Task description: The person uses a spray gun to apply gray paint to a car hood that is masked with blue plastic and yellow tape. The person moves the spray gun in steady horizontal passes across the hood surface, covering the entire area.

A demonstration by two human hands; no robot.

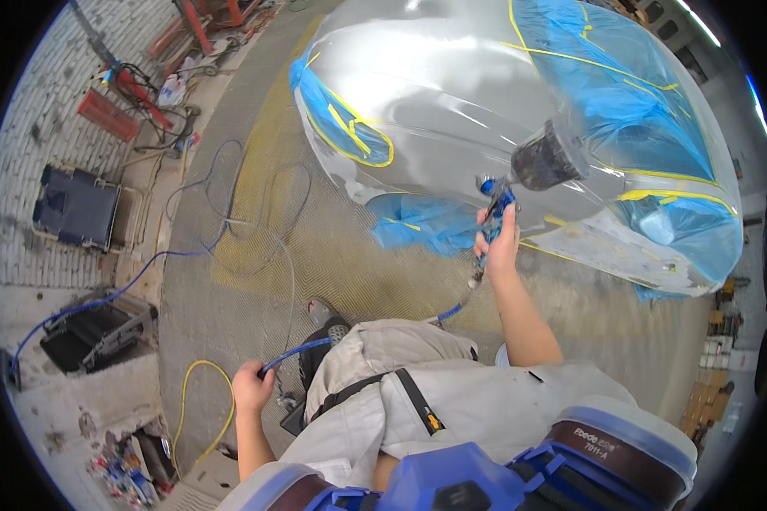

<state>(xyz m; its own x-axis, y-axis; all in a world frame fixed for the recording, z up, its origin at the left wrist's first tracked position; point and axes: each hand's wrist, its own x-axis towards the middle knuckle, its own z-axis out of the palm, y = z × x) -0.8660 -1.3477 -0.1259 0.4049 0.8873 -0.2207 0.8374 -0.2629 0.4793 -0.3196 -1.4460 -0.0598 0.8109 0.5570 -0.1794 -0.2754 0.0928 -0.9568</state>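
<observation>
My right hand [500, 238] grips a blue spray gun [494, 204] topped by a cup [544, 156] smeared with dark grey, held upright beside a grey-primed car body [435, 102]. The car's openings are covered with blue plastic film [614, 94] edged with yellow tape [682, 194]. A blue air hose [449, 313] runs from the gun's handle. My left hand [252, 383] is closed round that hose at the lower left, beside my light grey workwear. A blue respirator [460, 477] shows at the lower edge.
Coiled hoses [230, 221] lie on the textured floor [204, 315]. Along the brick wall stand red metal equipment [108, 115], a dark folded chair [75, 207] and a black folded item [89, 335]. A yellow hose [187, 383] and clutter [132, 468] lie at lower left; shelving [716, 358] is at right.
</observation>
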